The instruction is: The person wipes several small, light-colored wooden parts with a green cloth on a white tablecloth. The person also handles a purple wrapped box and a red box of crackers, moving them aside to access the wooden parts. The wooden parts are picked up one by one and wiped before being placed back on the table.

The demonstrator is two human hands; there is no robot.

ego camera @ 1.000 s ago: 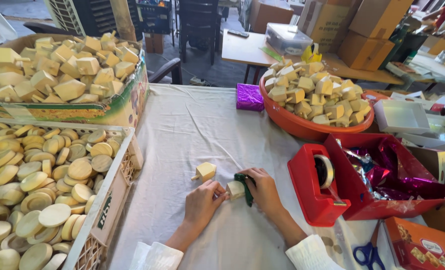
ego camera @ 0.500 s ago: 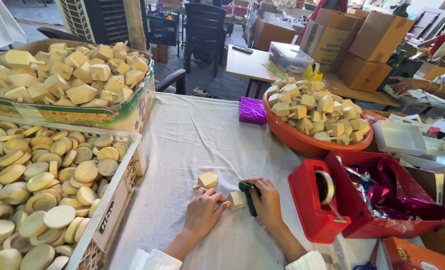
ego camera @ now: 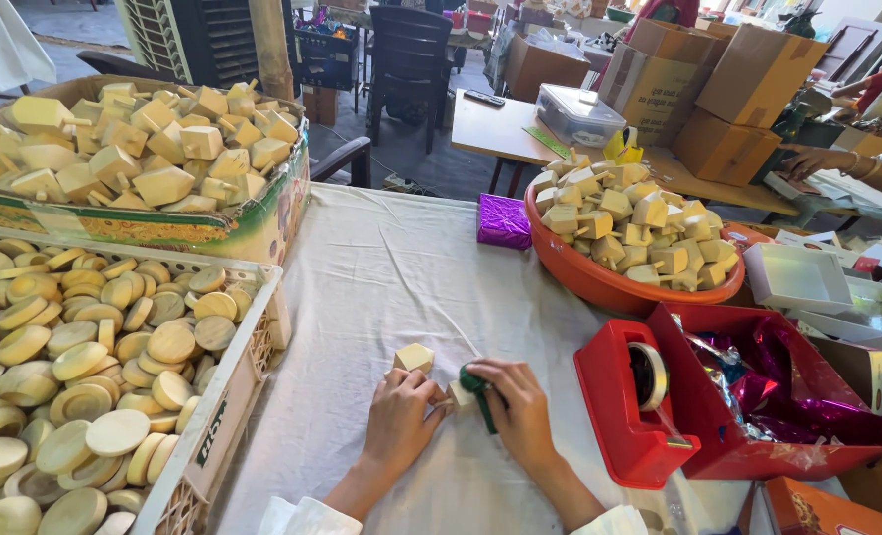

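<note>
My left hand (ego camera: 401, 414) and my right hand (ego camera: 521, 410) rest close together on the white cloth (ego camera: 381, 287). Between them they pinch a small pale wooden block (ego camera: 458, 398). The right hand also grips a dark green tool (ego camera: 479, 391) against that block. A second pale wooden block (ego camera: 414, 358) lies on the cloth just beyond my left fingers, apart from them.
A white crate of round wooden discs (ego camera: 94, 376) stands at left, a cardboard box of wooden blocks (ego camera: 144, 149) behind it. At right are an orange bowl (ego camera: 599, 282) of blocks, a red tape dispenser (ego camera: 634, 401), a red box of shiny foil (ego camera: 787, 396), and a purple wrapped packet (ego camera: 504, 220).
The view has tilted and my hands now sit lower in it. They stay together on the small block, and the loose block has not moved.
</note>
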